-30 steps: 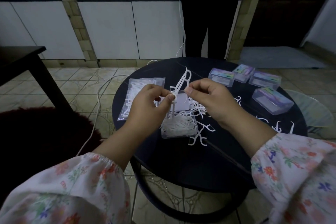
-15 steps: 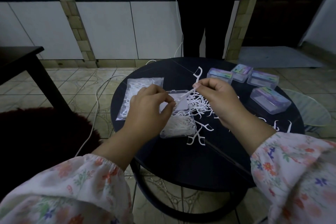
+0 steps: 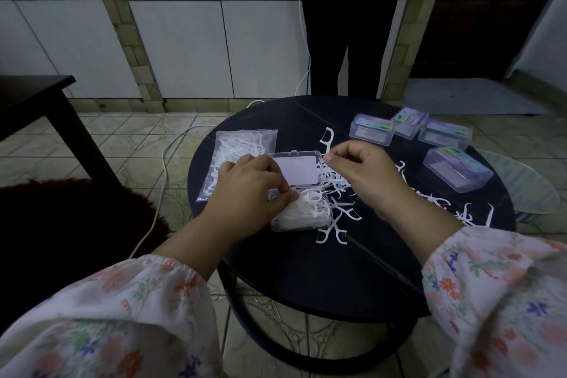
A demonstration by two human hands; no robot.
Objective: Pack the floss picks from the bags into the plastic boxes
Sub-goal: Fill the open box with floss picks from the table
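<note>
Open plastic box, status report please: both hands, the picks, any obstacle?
Left hand presses picks into open plastic box. Right hand pinches one floss pick. Loose picks crowd box's right side.

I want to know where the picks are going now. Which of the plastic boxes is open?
The open box at the table's middle, under the left hand, lid flipped back and full of white picks. The four labelled boxes at far right are closed.

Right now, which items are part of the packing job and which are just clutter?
Job: open box, floss pick in right hand, left hand, loose picks, bag, four closed boxes.
Clutter: white cable, side table, glass plate.
</note>
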